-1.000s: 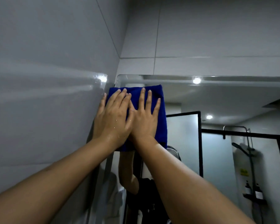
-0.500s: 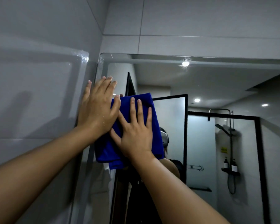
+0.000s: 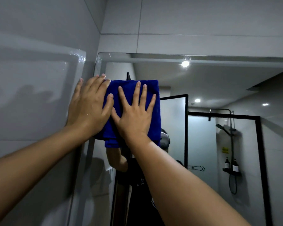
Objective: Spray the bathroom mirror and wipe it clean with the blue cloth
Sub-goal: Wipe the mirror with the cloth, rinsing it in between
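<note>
A folded blue cloth (image 3: 131,90) lies flat against the bathroom mirror (image 3: 211,88) near its upper left corner. My right hand (image 3: 134,118) presses on the cloth with fingers spread and straight. My left hand (image 3: 88,105) lies flat beside it, covering the cloth's left edge and reaching over the mirror's left border toward the wall. Both palms hide much of the cloth. No spray bottle is in view.
A glossy grey tiled wall (image 3: 31,95) meets the mirror on the left, and tiles (image 3: 203,22) run above it. The mirror reflects a black-framed shower enclosure (image 3: 258,144), a shower head, bottles on a small shelf (image 3: 231,167) and ceiling lights.
From the mirror's top left corner both hands slid the cloth down a little and to the right, and it has since stayed about there. My left hand shifted toward the cloth's left edge.
</note>
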Tool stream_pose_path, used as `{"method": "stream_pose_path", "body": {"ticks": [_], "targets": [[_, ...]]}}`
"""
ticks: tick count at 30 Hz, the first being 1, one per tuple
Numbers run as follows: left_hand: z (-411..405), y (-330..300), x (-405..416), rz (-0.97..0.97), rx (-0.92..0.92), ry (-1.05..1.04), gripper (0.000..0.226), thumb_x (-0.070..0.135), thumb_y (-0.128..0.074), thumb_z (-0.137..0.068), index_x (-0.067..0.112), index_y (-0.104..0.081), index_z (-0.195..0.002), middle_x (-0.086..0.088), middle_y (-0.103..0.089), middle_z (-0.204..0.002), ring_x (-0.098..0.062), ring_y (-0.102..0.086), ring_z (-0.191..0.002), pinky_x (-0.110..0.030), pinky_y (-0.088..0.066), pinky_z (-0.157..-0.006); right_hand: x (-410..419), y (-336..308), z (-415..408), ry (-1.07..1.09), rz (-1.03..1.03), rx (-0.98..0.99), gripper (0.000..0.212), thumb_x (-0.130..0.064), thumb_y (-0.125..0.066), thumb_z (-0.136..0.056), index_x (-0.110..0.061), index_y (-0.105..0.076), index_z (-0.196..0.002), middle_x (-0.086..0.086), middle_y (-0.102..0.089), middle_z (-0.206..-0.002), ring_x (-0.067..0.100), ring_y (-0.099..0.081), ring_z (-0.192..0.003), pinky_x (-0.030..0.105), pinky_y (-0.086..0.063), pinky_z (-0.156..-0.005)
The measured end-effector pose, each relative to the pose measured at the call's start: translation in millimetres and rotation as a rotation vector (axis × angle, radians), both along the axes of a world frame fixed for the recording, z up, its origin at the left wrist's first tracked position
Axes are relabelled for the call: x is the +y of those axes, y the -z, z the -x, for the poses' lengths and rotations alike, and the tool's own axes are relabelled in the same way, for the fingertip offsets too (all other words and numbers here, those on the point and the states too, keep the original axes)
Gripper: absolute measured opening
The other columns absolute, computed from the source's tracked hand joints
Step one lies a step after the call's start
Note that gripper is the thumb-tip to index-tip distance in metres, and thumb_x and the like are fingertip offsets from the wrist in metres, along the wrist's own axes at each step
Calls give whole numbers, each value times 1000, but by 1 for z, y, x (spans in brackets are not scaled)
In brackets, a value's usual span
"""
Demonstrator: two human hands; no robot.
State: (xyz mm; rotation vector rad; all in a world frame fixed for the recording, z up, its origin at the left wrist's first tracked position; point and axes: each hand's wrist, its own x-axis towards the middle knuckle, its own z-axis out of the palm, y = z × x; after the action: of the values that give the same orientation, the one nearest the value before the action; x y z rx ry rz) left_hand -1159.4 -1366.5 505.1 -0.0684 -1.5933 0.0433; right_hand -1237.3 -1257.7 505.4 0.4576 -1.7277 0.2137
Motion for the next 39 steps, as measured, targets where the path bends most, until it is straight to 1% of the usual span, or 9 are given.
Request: {"method": "stream_pose_path", "body": {"ticks": [3,6,10,14,19,23,27,35,39], "targets": [[4,-1,-1,-25,10,7,57,37,-27,-97,8,-40,-144,-11,-40,-150,-23,-29,-143,-46,-11,-120,-10,4,0,7,-81,10,74,-65,-27,-93,-35,4,-153,17,18,-160,35,22,-145,58,21,-112],[13,4,5,-44,17,17,54,34,-30,-97,7,-41,-143,-11,-40,-150,-23,-29,-143,-46,-12,-120,-6,12,2,19,-194,20,79,-61,-37,-92,-33,3,-153,16,18,-160,35,24,-145,58,19,-113],[21,12,20,-59,-3,63,55,33,-31,-96,6,-43,-142,-11,-41,-150,-23,-29,-143,-45,-10,-120,9,18,8,18,-214,33,80,-56,-46,-89,-33,-4,-154,14,15,-161,33,22,-146,55,18,-114],[25,19,33,-45,-26,92,56,36,-29,-96,6,-44,-141,-12,-42,-148,-23,-30,-142,-48,-11,-120,38,25,15,8,-167,46,76,-66,-35,-90,-39,-3,-153,13,9,-162,30,15,-148,55,12,-116],[28,32,56,-61,-56,115,53,33,-31,-97,6,-44,-141,-12,-44,-147,-25,-33,-141,-48,-13,-120,93,26,15,59,-106,28,71,-70,-22,-91,-42,-3,-153,10,7,-163,28,11,-149,53,9,-118],[33,42,76,-96,-78,154,53,35,-31,-98,9,-44,-142,-10,-42,-150,-22,-31,-143,-46,-12,-120,141,27,18,90,-19,2,71,-72,-21,-90,-44,-3,-152,9,7,-163,28,9,-149,52,10,-117],[32,52,88,-106,-95,157,54,36,-32,-97,10,-44,-142,-8,-41,-151,-20,-29,-144,-45,-12,-121,179,31,20,128,29,-2,70,-73,-22,-90,-45,-5,-152,8,6,-163,27,9,-150,54,7,-118],[24,53,98,-110,-106,146,55,36,-31,-96,10,-43,-143,-8,-40,-151,-20,-28,-144,-43,-10,-121,178,-14,19,137,50,-35,71,-72,-17,-91,-42,1,-153,11,12,-162,30,14,-149,57,9,-117],[25,49,110,-109,-101,133,55,37,-30,-97,10,-41,-144,-9,-40,-151,-21,-29,-144,-43,-9,-121,179,12,22,105,-123,43,71,-71,-21,-91,-40,-6,-153,12,5,-163,30,9,-149,54,9,-117]]}}
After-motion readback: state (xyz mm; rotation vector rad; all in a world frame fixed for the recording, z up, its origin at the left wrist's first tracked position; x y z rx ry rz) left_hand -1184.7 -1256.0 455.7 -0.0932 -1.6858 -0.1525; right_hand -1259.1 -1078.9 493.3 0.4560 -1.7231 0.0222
